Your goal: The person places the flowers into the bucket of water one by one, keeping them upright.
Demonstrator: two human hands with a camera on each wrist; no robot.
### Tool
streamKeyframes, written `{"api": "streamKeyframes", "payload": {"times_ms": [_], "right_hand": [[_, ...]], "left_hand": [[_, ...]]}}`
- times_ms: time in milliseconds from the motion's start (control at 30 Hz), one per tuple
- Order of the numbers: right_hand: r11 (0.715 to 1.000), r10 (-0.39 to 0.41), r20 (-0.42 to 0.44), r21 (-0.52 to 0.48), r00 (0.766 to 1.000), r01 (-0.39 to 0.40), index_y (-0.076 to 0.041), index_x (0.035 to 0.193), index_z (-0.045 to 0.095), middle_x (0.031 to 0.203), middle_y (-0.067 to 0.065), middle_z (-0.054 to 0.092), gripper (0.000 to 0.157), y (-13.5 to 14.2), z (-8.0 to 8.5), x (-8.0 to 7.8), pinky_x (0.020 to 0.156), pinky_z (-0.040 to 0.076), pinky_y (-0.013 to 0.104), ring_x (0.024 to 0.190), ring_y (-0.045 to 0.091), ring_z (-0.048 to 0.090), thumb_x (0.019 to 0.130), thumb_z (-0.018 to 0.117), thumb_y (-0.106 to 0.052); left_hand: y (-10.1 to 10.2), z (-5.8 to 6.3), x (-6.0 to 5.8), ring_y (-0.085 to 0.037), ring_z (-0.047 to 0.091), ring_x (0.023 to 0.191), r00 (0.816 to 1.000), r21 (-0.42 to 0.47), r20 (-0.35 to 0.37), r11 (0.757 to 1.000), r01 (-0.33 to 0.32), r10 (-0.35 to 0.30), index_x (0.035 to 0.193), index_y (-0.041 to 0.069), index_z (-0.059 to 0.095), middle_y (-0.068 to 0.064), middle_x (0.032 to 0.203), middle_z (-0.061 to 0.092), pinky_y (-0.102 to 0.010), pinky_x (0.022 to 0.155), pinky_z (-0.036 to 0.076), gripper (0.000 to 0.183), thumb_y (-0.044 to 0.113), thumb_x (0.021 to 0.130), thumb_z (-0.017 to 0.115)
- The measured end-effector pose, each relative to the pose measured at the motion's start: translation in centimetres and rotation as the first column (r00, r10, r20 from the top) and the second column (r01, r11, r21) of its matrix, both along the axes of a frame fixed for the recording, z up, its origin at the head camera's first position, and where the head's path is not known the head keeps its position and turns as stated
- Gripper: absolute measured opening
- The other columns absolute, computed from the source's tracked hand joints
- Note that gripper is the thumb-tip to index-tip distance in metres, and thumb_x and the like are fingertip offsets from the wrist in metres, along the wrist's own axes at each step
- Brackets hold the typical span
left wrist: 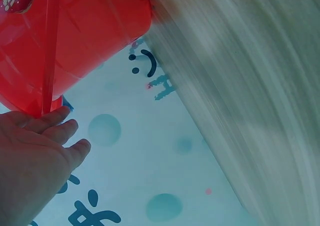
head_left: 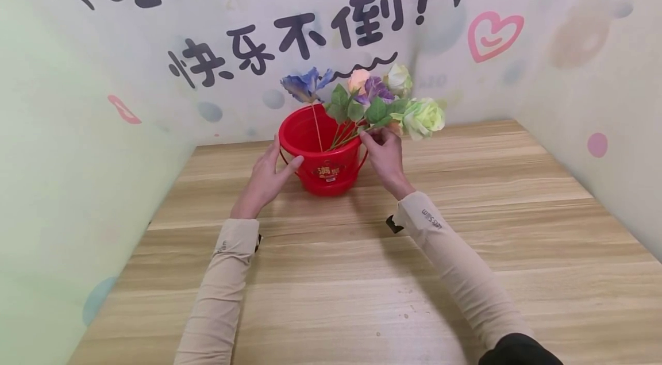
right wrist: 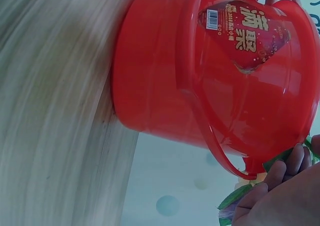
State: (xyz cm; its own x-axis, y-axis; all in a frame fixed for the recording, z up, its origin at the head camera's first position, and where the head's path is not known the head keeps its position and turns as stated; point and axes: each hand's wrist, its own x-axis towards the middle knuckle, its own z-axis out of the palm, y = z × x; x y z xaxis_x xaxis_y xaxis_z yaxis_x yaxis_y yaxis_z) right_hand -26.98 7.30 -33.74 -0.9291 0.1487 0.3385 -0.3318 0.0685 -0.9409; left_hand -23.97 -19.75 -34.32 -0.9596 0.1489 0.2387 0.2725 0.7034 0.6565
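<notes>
A red plastic bucket (head_left: 331,172) stands upright with flowers leaning out of it. My left hand (head_left: 264,181) rests against its left side with the fingers fairly straight, the thumb in front; in the left wrist view the fingertips (left wrist: 57,118) touch it near the rim. At the right rim my right hand (head_left: 387,159) pinches a green stem between thumb and curled fingers, with a leaf (right wrist: 277,158) beside them. A blue flower (head_left: 307,86) stands apart on the left. Toward the right lean a purple flower (head_left: 376,89), a peach rose (head_left: 358,81), a white rose (head_left: 399,79) and a pale green flower (head_left: 424,118).
The bucket's thin red handle (right wrist: 202,116) hangs down its front. Beneath it is a wood-grain table (head_left: 331,284). Behind rises a wall (head_left: 233,106) with large dark lettering and a pink heart, and side walls stand left and right.
</notes>
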Motion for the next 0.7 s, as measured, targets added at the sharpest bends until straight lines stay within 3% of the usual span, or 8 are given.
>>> {"api": "streamKeyframes", "payload": {"times_ms": [167,433,700], "right_hand": [[1.0,0.001,0.005,-0.009,1.0,-0.001,0.006,0.103,0.067,0.085,0.003,0.06,0.022,0.3,0.0,0.1,0.065,0.043,0.021,0.077,0.012,0.052,0.099,0.068,-0.016],[1.0,0.006,-0.016,-0.007,1.0,-0.006,0.005,0.106,0.066,0.089,0.003,0.061,0.023,0.9,-0.4,0.4,0.068,0.043,0.022,0.079,0.012,0.053,0.098,0.07,-0.015],[0.998,0.005,-0.07,0.056,0.998,-0.001,0.009,0.11,0.066,0.091,0.003,0.066,0.024,2.6,-0.9,0.9,0.074,0.045,0.021,0.083,0.009,0.057,0.098,0.07,-0.011]], "left_hand": [[0.1,0.0,-0.1,-0.035,0.016,0.156,1.0,0.0,0.003,1.0,0.0,0.0,0.168,0.025,0.004,-0.007,0.172,0.017,-0.064,0.121,0.015,0.097,0.068,0.097,0.054],[0.2,0.2,-0.1,-0.035,0.017,0.156,1.0,-0.013,0.004,1.0,0.002,-0.002,0.168,0.025,0.004,-0.008,0.172,0.017,-0.064,0.12,0.02,0.096,0.066,0.098,0.055],[-0.3,0.6,0.0,-0.038,0.015,0.156,1.0,-0.047,0.019,0.999,0.002,-0.001,0.168,0.014,0.004,-0.014,0.171,0.016,-0.063,0.121,0.018,0.095,0.064,0.101,0.049]]}}
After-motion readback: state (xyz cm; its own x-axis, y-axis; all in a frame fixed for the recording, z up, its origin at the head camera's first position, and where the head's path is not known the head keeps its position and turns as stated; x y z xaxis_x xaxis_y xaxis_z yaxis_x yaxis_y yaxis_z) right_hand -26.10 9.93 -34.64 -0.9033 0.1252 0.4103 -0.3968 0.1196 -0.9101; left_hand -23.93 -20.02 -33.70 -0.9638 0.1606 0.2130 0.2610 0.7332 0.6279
